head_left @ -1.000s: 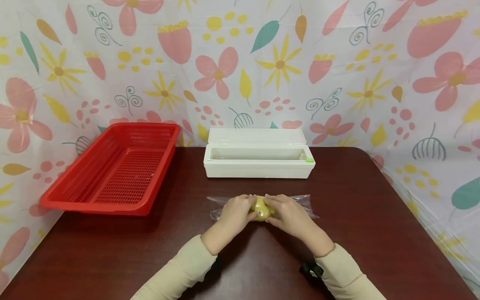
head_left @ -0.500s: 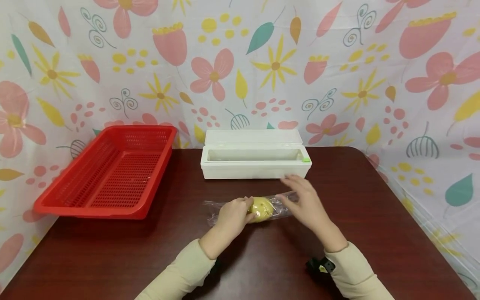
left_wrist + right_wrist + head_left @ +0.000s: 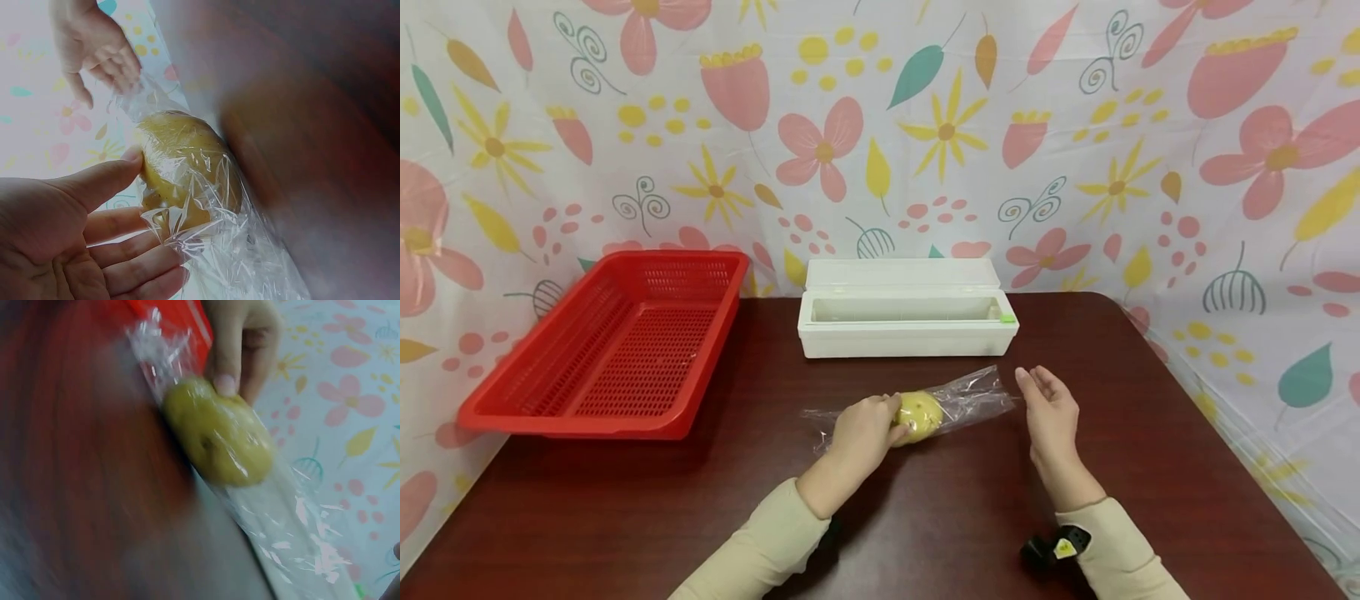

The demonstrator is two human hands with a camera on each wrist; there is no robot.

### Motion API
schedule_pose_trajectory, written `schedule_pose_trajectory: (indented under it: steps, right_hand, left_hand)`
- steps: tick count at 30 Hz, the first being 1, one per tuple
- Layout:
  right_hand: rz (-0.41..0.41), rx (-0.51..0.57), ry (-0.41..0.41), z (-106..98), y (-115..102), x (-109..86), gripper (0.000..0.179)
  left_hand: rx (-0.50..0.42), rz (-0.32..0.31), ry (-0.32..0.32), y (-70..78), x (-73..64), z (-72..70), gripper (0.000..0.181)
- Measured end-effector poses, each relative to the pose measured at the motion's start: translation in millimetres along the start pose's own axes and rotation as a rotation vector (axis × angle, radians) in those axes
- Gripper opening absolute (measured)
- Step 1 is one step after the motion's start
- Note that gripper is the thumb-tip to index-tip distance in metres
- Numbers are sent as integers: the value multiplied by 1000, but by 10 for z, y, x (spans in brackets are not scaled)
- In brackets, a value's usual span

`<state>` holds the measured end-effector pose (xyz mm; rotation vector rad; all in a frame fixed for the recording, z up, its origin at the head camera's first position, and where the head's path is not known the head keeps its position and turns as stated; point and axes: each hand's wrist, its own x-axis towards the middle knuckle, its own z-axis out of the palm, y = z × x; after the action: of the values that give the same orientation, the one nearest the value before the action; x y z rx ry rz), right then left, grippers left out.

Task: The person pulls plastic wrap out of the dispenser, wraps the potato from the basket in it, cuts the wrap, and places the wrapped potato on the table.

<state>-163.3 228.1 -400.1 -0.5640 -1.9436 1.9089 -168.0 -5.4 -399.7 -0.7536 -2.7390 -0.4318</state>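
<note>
A yellow potato lies on the table inside clear plastic wrap, which trails off it to both sides. My left hand holds the potato's left side through the wrap. In the left wrist view its thumb lies on the potato, with the fingers around the near end. The right hand is just past the wrap's right end, fingers loosely bent, with nothing seen in its grasp. In the right wrist view only a bit of that hand shows at the lower right corner, while the potato shows through the film.
A white lidded box, lid raised, stands behind the potato at the back of the dark table. A red perforated basket sits at the left. A flower-patterned curtain hangs behind.
My right hand has let go of the potato and moved right, past the wrap's end. The right part of the wrap now lies more spread out. My left hand has kept its hold.
</note>
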Motion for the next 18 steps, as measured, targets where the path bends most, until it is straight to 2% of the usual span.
schedule_pose_trajectory:
  steps: [3, 7, 11, 18]
  right_hand:
    - [110, 80, -63, 30, 54, -18, 71]
    - [248, 197, -169, 61, 86, -29, 72]
    - [341, 282, -232, 66, 90, -27, 68]
    - [406, 366, -265, 84, 142, -27, 30]
  left_hand:
    - [8, -21, -25, -2, 4, -4, 41]
    - [4, -29, -24, -13, 13, -8, 41]
    - [-5, -29, -15, -15, 20, -19, 41]
    - [-9, -28, -29, -13, 22, -10, 43]
